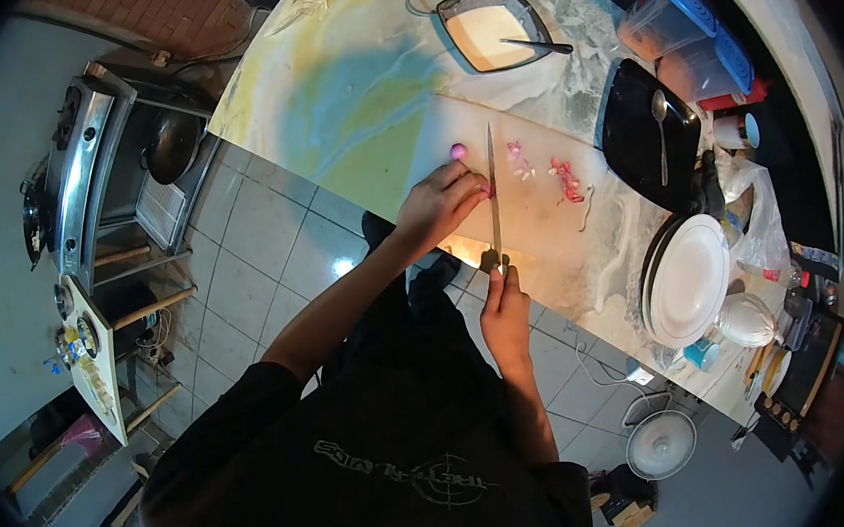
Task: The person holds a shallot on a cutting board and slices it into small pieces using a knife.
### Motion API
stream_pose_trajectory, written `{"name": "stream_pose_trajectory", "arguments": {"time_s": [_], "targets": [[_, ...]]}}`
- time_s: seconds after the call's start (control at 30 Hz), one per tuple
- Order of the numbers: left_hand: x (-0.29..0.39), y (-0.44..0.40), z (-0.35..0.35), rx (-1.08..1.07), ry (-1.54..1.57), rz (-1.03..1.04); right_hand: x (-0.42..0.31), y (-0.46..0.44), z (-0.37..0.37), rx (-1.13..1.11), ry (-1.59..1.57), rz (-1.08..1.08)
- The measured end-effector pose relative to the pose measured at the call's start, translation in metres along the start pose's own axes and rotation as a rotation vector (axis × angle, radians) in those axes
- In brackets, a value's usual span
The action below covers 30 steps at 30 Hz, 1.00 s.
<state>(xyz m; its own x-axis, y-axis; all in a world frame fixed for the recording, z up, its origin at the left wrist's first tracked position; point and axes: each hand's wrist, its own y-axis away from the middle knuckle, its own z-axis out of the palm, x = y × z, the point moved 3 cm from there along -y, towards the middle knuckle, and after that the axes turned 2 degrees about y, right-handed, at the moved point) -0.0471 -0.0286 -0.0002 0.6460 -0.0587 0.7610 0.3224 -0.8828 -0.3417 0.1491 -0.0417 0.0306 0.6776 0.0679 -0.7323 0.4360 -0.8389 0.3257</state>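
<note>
My right hand (506,316) is wrapped round the handle of a long kitchen knife (495,192), whose blade points away from me over a pale cutting board (536,218). Left of the blade, my left hand (437,205) pinches a pink shallot (487,191), mostly hidden by the fingers, against the board beside the blade. A whole peeled shallot (459,151) lies just beyond that hand. To the right of the knife are cut shallot pieces (520,162) and a small heap of sliced red chili (567,182).
A square dish of pale batter (490,31) with a spoon stands at the back. A black tray (644,132) holds another spoon. Stacked plates (689,282), a plastic bag (765,218) and lidded containers (669,24) line the right. A stove (89,164) stands at far left.
</note>
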Motion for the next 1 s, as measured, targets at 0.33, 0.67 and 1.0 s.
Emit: {"name": "stream_pose_trajectory", "arguments": {"time_s": [0.33, 0.67, 1.0], "targets": [[0.0011, -0.004, -0.0015, 0.006, 0.045, -0.052, 0.0019, -0.0019, -0.0019, -0.009, 0.017, 0.028], [0.0005, -0.0038, -0.0015, 0.023, 0.065, -0.035, -0.0033, 0.0017, -0.0051, -0.023, 0.037, 0.025], [0.0015, -0.0037, -0.0018, 0.019, 0.037, -0.034, -0.0037, 0.0042, -0.0016, -0.014, 0.07, 0.017]]}}
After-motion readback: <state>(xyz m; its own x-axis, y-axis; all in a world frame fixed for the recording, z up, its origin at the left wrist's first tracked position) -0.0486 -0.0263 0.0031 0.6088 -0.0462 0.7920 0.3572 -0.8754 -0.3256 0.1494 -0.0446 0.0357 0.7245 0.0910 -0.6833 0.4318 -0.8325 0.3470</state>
